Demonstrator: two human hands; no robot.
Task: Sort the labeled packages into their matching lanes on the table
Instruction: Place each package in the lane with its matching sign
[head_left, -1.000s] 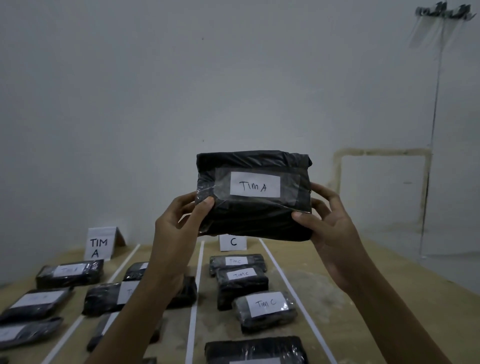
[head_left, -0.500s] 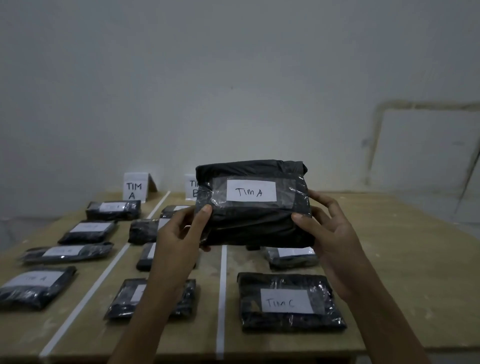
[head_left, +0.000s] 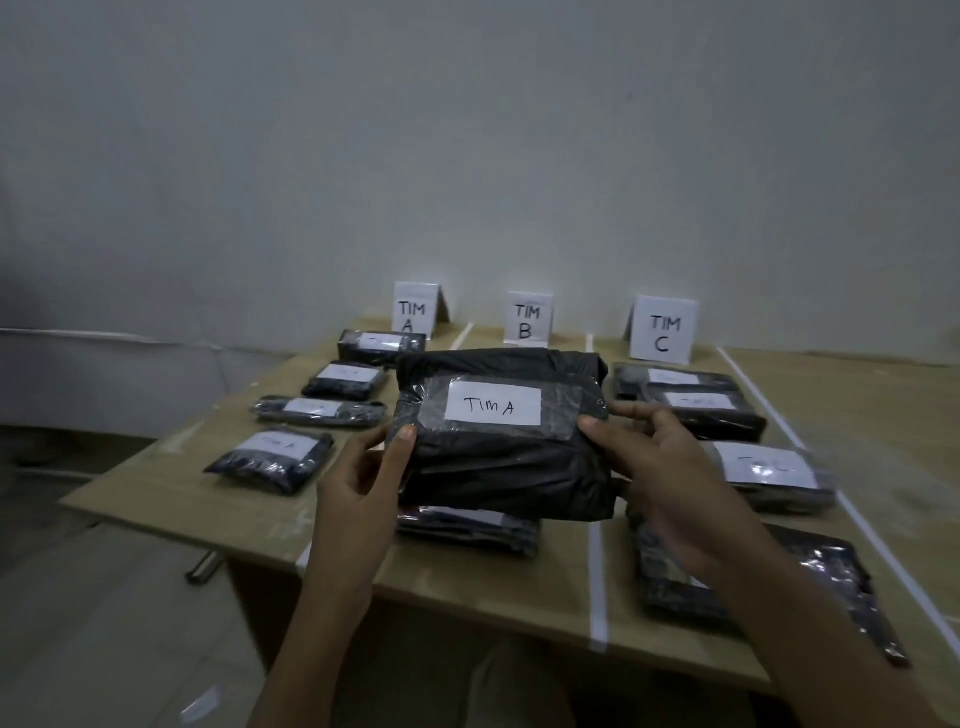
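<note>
A black plastic-wrapped package (head_left: 498, 457) with a white label reading "TIM A" is held above the middle lane of the wooden table (head_left: 156, 499). My left hand (head_left: 363, 483) grips its left edge, thumb on top. My right hand (head_left: 670, 483) grips its right edge. Three folded signs stand at the far end: TIM A sign (head_left: 415, 312), TIM B sign (head_left: 527, 322), TIM C sign (head_left: 662, 332). Several black packages (head_left: 272, 457) lie in the left lane. White tape lines (head_left: 596, 582) divide the lanes.
Other black packages lie in the right lane (head_left: 769, 467) and near the front right edge (head_left: 831, 587). One package (head_left: 467, 525) sits in the middle lane under the held one. A pale wall stands behind the table; the floor (head_left: 104, 597) lies left.
The held package has come down from eye level to just above the table. My view has tilted down and shifted left, bringing all three lane signs into sight.
</note>
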